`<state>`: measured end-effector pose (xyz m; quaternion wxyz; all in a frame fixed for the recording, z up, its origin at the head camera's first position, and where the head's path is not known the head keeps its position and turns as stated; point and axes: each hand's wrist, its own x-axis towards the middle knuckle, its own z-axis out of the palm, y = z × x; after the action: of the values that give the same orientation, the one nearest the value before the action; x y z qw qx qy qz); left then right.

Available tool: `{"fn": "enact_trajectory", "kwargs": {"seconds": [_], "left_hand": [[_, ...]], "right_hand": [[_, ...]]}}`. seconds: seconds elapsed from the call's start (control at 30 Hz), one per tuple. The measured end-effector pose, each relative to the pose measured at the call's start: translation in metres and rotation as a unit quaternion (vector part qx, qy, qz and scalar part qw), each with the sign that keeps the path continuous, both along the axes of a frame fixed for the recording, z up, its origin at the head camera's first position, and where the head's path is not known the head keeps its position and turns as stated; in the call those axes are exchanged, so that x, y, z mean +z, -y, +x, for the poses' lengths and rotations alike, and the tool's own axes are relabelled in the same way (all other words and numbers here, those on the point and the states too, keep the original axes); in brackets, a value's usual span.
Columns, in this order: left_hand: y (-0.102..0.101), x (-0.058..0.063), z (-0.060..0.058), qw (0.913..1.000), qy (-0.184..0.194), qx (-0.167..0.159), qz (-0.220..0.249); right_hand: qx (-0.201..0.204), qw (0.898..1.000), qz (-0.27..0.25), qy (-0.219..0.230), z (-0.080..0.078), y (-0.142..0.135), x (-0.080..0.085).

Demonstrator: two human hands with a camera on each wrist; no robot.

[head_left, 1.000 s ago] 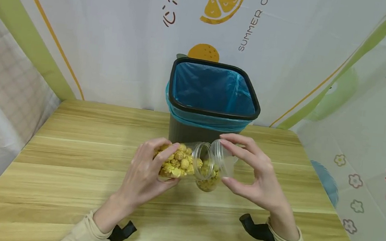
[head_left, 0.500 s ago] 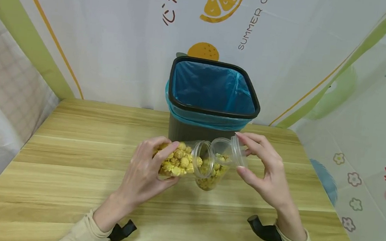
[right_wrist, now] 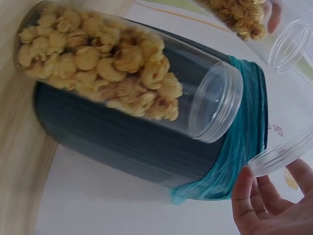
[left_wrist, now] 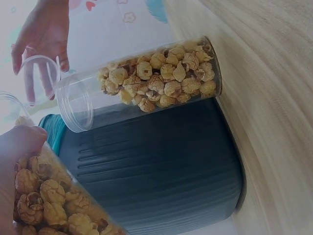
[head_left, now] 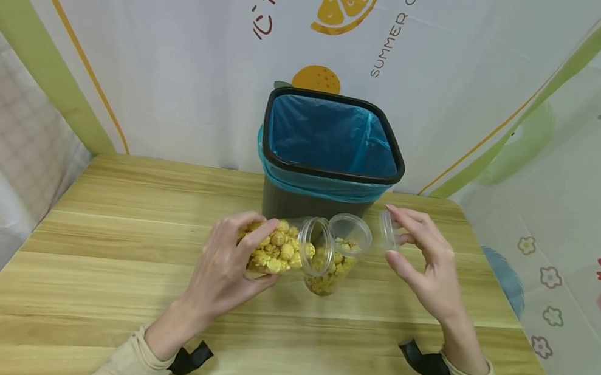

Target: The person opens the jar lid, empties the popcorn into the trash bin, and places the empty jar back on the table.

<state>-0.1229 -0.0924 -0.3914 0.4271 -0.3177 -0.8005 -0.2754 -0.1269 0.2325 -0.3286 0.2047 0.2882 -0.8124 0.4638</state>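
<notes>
My left hand [head_left: 221, 265] grips a clear jar [head_left: 278, 251] of yellow popcorn, tipped on its side with its open mouth to the right. Beside that mouth a second clear jar [head_left: 337, 271] stands upright on the table, uncapped and partly filled with popcorn; the held jar's rim overlaps it in the head view. To its right, my right hand [head_left: 430, 262] pinches a clear round lid [head_left: 388, 230] by its edge, with thumb and fingertips. In the right wrist view the lid [right_wrist: 283, 152] is apart from the standing jar's mouth.
A dark bin [head_left: 310, 204] with a blue liner [head_left: 334, 133] stands right behind the jars. The wood-grain table [head_left: 130, 237] extends to both sides and in front. Printed white curtains [head_left: 181, 65] hang at the back and sides.
My right hand has moved right with the lid, away from the standing jar, whose mouth now shows. The left hand and its jar have stayed nearly in place.
</notes>
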Motion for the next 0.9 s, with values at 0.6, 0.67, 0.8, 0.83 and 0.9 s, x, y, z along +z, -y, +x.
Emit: {"fn": "enact_trajectory", "kwargs": {"seconds": [0.6, 0.67, 0.8, 0.83, 0.9], "left_hand": [[0.001, 0.0, 0.0, 1.0, -0.005, 0.001, 0.003], [0.001, 0.001, 0.0, 1.0, -0.005, 0.002, 0.004], [0.0, 0.001, 0.001, 1.0, -0.006, 0.002, 0.006], [0.0, 0.001, 0.001, 1.0, -0.006, 0.002, 0.006], [0.0, 0.001, 0.0, 1.0, -0.007, 0.001, 0.007]], "right_hand": [[-0.051, 0.997, 0.019, 0.058, -0.008, -0.021, -0.021], [-0.056, 0.996, 0.028, 0.066, -0.01, -0.024, -0.025], [-0.065, 0.992, 0.041, 0.096, -0.014, -0.029, -0.033], [-0.067, 0.991, 0.045, 0.104, -0.016, -0.031, -0.035], [-0.071, 0.989, 0.053, 0.12, -0.018, -0.033, -0.039]]}}
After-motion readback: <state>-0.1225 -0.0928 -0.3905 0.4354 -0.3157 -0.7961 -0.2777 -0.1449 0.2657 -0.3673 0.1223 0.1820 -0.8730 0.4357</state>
